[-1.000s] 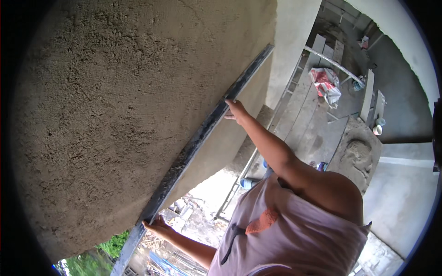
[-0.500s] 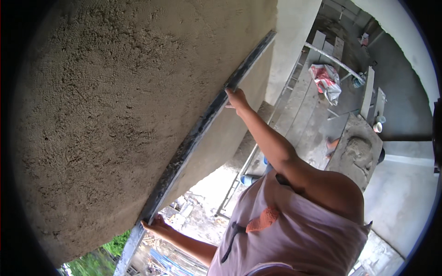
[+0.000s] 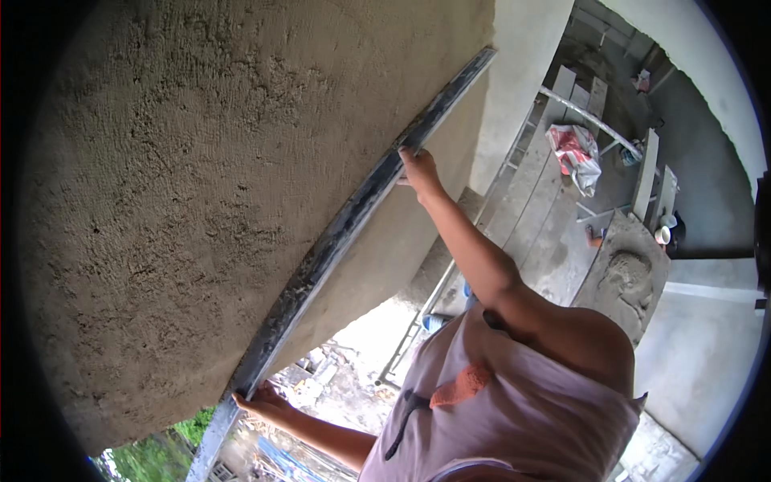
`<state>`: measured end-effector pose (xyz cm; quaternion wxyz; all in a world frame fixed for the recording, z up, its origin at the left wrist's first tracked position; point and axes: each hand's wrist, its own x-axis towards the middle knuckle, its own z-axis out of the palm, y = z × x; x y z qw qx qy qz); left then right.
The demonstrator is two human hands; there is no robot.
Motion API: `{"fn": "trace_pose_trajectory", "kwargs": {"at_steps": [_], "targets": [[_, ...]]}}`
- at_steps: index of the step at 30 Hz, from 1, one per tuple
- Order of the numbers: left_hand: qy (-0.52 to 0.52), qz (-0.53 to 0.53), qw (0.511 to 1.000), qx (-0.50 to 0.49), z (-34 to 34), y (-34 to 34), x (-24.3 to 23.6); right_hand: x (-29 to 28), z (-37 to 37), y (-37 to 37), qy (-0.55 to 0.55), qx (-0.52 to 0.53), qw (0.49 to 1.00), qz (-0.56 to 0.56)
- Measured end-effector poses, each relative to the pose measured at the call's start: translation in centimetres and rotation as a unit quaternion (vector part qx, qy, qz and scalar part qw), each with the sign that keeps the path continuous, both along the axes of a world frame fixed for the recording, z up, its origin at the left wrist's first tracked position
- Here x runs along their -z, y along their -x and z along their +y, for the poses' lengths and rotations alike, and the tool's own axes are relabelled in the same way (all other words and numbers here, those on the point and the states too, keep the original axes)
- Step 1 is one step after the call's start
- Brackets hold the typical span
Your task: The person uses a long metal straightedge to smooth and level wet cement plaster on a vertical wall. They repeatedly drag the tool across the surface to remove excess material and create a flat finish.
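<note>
A long dark straightedge, smeared with mortar, lies slantwise against a plastered wall. My right hand grips it toward its upper end, the thumb on the near edge and the fingers curled behind. Farther down, my left hand holds the bar near its lower end, its fingers partly hidden. Above the bar the plaster looks rough and pitted; below it, a strip is smoother.
Scaffold planks run to the right, with a red and white sack on them. A board of wet mortar stands close to my right shoulder, a white cup beside it. Below left, rubble and greenery show beyond the wall.
Both hands have shifted the straightedge slightly up the wall, keeping their hold. The whole view has turned a little.
</note>
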<state>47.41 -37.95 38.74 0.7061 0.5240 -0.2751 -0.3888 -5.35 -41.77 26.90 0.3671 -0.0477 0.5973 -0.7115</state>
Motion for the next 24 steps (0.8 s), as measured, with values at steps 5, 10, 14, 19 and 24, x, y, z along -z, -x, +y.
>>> {"fn": "trace_pose_trajectory", "kwargs": {"at_steps": [5, 10, 14, 19, 24], "targets": [[-0.044, -0.001, 0.996, -0.081, 0.1, 0.1, 0.0, -0.4, -0.3, -0.8, 0.037, 0.067, 0.996, 0.053], [-0.034, 0.036, 0.999, -0.009, 0.2, -1.3, 0.9, -2.2, -0.8, -0.7, 0.042, 0.094, 0.989, 0.104], [-0.011, 0.039, 0.999, 0.007, 0.1, -1.9, 1.6, -4.0, -0.4, -0.1, 0.037, 0.096, 0.986, 0.129], [-0.003, 0.058, 0.998, 0.026, -0.1, -1.2, 1.0, -5.2, -0.1, -0.3, 0.032, 0.121, 0.98, 0.154], [-0.002, 0.054, 0.998, 0.021, 0.2, -1.2, 0.5, -5.5, -0.7, 0.0, 0.044, 0.133, 0.96, 0.243]]}}
